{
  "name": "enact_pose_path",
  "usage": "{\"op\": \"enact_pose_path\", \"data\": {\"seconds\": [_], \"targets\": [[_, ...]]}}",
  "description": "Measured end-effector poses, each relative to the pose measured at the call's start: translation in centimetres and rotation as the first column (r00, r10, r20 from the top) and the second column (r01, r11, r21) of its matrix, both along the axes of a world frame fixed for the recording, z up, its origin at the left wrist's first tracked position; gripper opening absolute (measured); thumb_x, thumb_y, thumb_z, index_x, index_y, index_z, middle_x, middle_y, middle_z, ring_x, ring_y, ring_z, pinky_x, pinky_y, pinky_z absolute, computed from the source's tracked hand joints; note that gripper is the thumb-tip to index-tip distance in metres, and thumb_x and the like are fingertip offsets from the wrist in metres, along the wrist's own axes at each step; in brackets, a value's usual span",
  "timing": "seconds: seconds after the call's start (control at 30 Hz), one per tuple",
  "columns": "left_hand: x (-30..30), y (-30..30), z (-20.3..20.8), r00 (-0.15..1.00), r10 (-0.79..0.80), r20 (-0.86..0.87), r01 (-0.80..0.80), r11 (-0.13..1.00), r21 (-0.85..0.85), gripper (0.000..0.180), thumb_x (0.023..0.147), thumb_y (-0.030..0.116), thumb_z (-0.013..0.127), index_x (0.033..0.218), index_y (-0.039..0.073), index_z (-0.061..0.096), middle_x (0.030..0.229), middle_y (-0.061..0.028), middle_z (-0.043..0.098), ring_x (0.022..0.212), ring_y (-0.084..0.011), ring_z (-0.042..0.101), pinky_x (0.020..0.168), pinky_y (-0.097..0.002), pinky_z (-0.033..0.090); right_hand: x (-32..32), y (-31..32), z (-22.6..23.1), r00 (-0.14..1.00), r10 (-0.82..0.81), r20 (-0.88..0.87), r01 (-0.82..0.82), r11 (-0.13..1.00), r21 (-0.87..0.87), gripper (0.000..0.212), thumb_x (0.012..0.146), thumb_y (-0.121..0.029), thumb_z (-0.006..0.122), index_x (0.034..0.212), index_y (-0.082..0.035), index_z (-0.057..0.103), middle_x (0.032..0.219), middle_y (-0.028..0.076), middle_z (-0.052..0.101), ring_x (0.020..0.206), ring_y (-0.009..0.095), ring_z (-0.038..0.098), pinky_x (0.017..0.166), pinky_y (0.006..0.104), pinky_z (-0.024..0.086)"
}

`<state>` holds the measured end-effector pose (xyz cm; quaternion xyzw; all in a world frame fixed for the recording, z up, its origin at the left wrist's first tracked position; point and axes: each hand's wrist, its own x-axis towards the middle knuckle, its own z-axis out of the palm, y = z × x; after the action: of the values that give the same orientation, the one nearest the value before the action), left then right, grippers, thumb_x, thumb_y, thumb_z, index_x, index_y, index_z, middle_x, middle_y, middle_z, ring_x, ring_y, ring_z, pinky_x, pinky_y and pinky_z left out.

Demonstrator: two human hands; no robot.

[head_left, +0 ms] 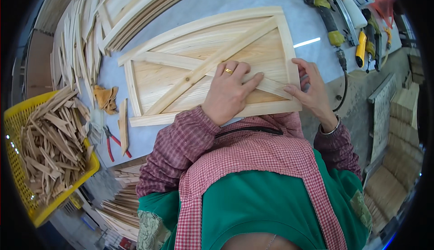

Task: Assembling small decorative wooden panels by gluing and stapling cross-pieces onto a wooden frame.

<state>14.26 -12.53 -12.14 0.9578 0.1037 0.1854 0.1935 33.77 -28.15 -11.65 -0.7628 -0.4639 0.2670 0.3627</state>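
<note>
A pale wooden panel point(181, 80) lies on the table in front of me, framed, with one curved long edge and crossing diagonal strips. My left hand point(228, 89), ring on one finger, presses down near the crossing with bent fingers and thumb stretched to the right. Under it runs a short wooden strip point(273, 88) toward the panel's near right corner; the hand covers its inner end. The long diagonal strip point(181, 87) passes left of that hand. At the panel's right edge, my right hand point(312, 89) has its thumb on the frame beside the strip's end, with its fingers curled at the side.
Left stands a yellow basket point(92, 162) of wood scraps. Near it lie red-handled pliers point(110, 142), a wood offcut point(122, 125) and an orange-brown cloth point(106, 98). More framed panels point(149, 19) are stacked behind. A nail gun point(325, 12), white bottle point(355, 12) and yellow cutter point(360, 49) lie back right.
</note>
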Motion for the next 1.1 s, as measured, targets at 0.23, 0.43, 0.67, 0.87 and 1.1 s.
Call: {"op": "enact_pose_path", "data": {"seconds": [0.23, 0.43, 0.67, 0.87, 1.1], "targets": [[-0.1, 0.2, -0.3, 0.998, -0.035, 0.043, 0.036, 0.999, -0.029, 0.04, 0.066, 0.006, 0.061, 0.106, 0.007, 0.064, 0.096, -0.0088, 0.049, 0.095, -0.0258, 0.048, 0.089, -0.0374, 0.037, -0.1, 0.3, -0.2, 1.0, -0.001, 0.011, 0.001, 1.0, -0.027, 0.067, 0.072, -0.024, 0.078, 0.129, -0.006, 0.047, 0.101, 0.006, 0.047, 0.089, 0.015, 0.05, 0.067, 0.0242, 0.044], [-0.3, 0.1, -0.9, 0.999, -0.026, 0.04, 0.028, 0.999, -0.04, 0.041, 0.065, 0.007, 0.063, 0.106, 0.006, 0.063, 0.097, -0.0094, 0.049, 0.096, -0.0263, 0.048, 0.09, -0.0384, 0.037, -0.2, 0.3, 0.0, 1.0, 0.003, 0.026, -0.002, 0.998, -0.056, 0.068, 0.072, -0.024, 0.078, 0.129, -0.006, 0.046, 0.101, 0.006, 0.046, 0.088, 0.014, 0.049, 0.068, 0.0238, 0.044], [-0.3, 0.3, -1.5, 0.998, -0.05, 0.041, 0.052, 0.997, -0.049, 0.045, 0.064, 0.008, 0.063, 0.109, 0.006, 0.061, 0.097, -0.0094, 0.048, 0.095, -0.0263, 0.047, 0.09, -0.0391, 0.037, -0.4, 0.3, 0.2, 0.998, 0.003, 0.059, 0.001, 0.998, -0.056, 0.067, 0.074, -0.024, 0.077, 0.13, -0.005, 0.046, 0.101, 0.006, 0.046, 0.087, 0.014, 0.049, 0.068, 0.0241, 0.043], [-0.5, 0.7, -1.9, 0.995, -0.047, 0.086, 0.053, 0.996, -0.068, 0.047, 0.065, 0.007, 0.064, 0.112, 0.007, 0.06, 0.101, -0.0104, 0.049, 0.098, -0.0273, 0.048, 0.088, -0.0405, 0.039, -0.7, 0.4, 0.0, 0.99, 0.008, 0.139, -0.002, 0.999, -0.044, 0.065, 0.074, -0.022, 0.076, 0.129, -0.003, 0.046, 0.101, 0.006, 0.046, 0.087, 0.015, 0.049, 0.069, 0.0248, 0.043], [-10.5, 6.0, -0.8, 0.87, 0.473, 0.142, -0.489, 0.864, 0.121, 0.034, 0.078, 0.008, 0.06, 0.112, 0.004, 0.057, 0.102, -0.0151, 0.054, 0.096, -0.0315, 0.053, 0.081, -0.0426, 0.044, -0.9, 0.3, -0.1, 0.993, -0.033, 0.114, 0.036, 0.999, -0.028, 0.064, 0.074, -0.02, 0.076, 0.128, -0.003, 0.046, 0.101, 0.005, 0.047, 0.086, 0.014, 0.049, 0.07, 0.0248, 0.042]]}}
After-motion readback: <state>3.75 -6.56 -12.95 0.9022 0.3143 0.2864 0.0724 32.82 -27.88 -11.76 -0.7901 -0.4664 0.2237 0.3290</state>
